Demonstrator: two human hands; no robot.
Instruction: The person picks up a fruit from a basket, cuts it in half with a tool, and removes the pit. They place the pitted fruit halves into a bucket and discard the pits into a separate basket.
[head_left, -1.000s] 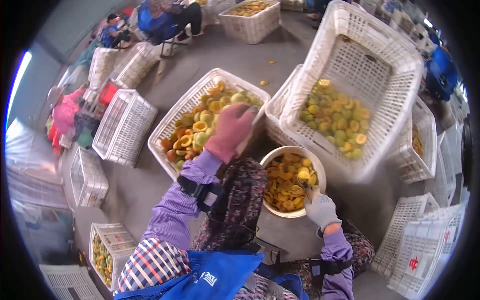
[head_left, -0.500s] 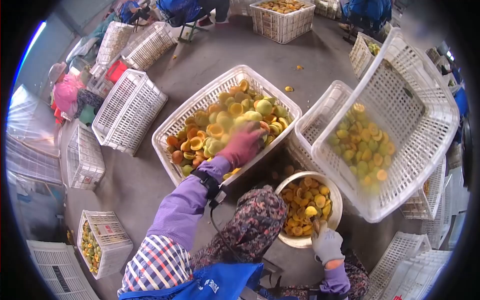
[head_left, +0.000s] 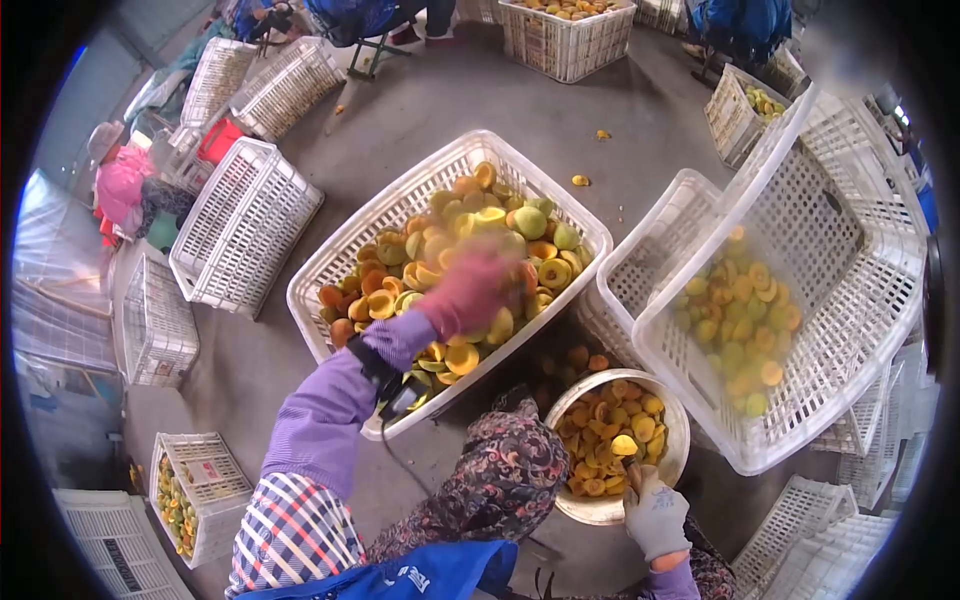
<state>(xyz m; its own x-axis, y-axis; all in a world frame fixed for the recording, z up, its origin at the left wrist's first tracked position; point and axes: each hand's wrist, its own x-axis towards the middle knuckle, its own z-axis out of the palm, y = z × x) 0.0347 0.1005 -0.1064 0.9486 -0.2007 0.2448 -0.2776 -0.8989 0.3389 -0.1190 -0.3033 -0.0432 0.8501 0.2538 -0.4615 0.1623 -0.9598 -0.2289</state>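
My left hand (head_left: 470, 290), in a pink-purple glove, is over halved yellow-orange fruits, perhaps peaches or apricots, in a large white plastic crate (head_left: 540, 165). Motion smears its fingers, so I cannot make out their grip. Lower right, my right hand (head_left: 657, 518), in a grey-white glove, is closed around the brownish handle of a small tool (head_left: 632, 474). A bright yellow fruit piece (head_left: 625, 445) shows at the tool's far end, above a round white bucket (head_left: 680, 430) with many fruit halves inside. The tool's tip is hidden.
At the right a tilted white crate (head_left: 860, 235) holds more fruit, against another white crate (head_left: 655, 225). Stacked crates (head_left: 245, 225) stand to the left. A fruit-filled crate (head_left: 215, 475) sits lower left. Other people sit farther off, one in pink (head_left: 125, 185).
My left hand has shifted slightly left and down over the fruit and is more blurred. My right hand keeps the tool by the bucket. The whole view has shifted slightly.
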